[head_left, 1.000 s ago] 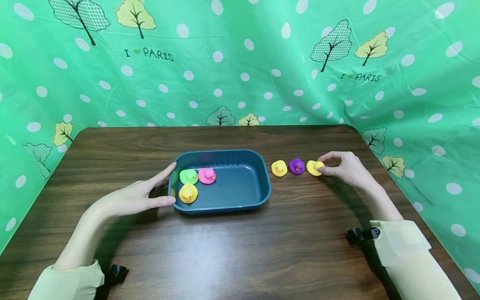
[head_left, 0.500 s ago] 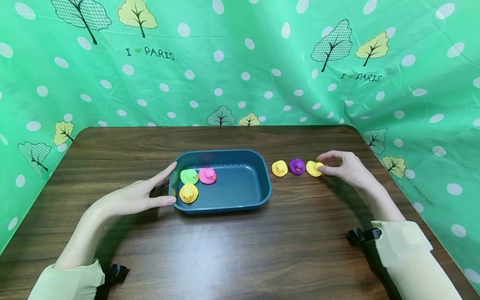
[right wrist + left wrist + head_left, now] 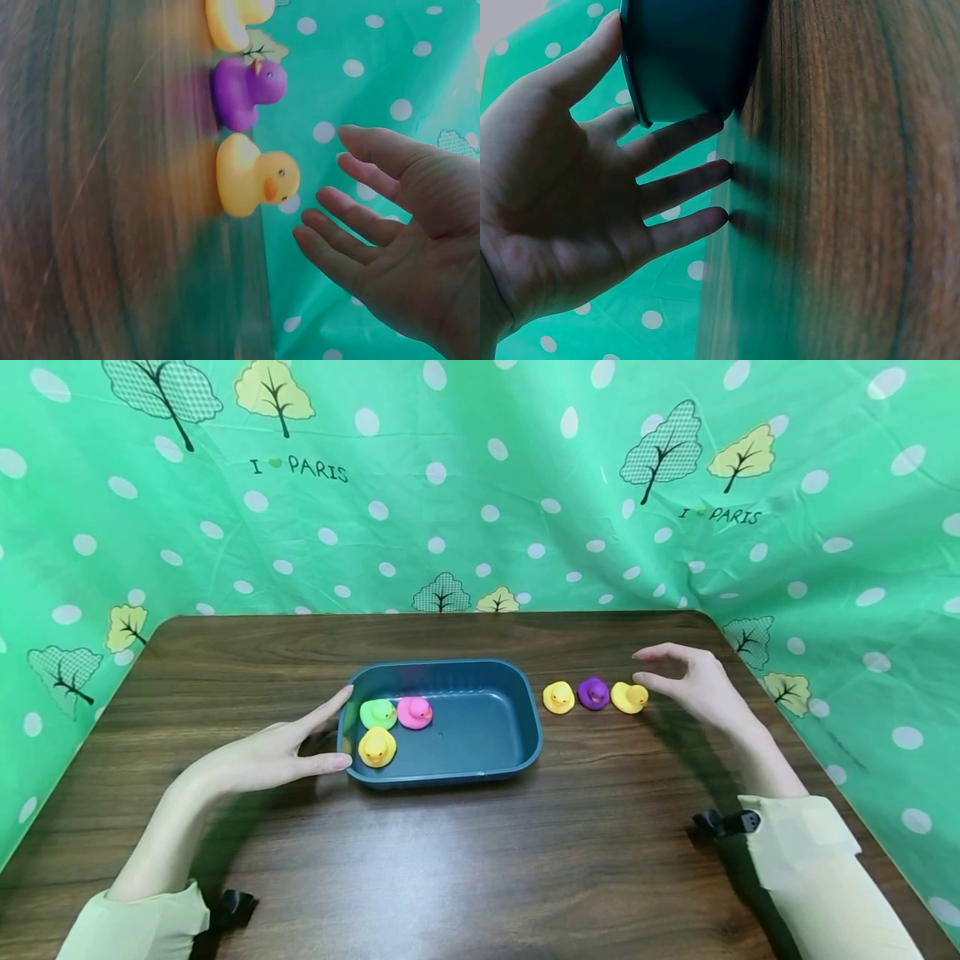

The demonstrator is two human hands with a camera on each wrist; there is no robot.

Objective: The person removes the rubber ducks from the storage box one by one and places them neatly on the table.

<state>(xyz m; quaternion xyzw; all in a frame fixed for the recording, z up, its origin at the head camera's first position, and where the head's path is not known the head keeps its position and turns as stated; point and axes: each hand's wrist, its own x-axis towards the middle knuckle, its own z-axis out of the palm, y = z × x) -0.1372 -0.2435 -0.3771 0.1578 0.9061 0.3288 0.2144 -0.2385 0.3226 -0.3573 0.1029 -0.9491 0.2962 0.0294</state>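
A dark blue rectangular bin (image 3: 480,731) holds a green rubber duck (image 3: 377,713), a pink one and a yellow one at its left end. My left hand (image 3: 281,756) rests against the bin's left end, thumb and index fingertip at its rim. In the left wrist view its other fingers are spread and straight. To the bin's right, a yellow duck (image 3: 558,697), a purple duck (image 3: 593,693) and another yellow duck (image 3: 255,176) stand in a row. Just above and right of that last duck is my right hand (image 3: 690,681), fingers apart, holding nothing.
The dark wooden table (image 3: 465,868) bears everything. A green dotted cloth (image 3: 480,485) hangs behind and at both sides. Black straps with small mounts sit at both sleeve cuffs.
My right hand has let go of the rightmost yellow duck and risen slightly away from it. The duck has turned a little and stays in the row. My left hand keeps its place.
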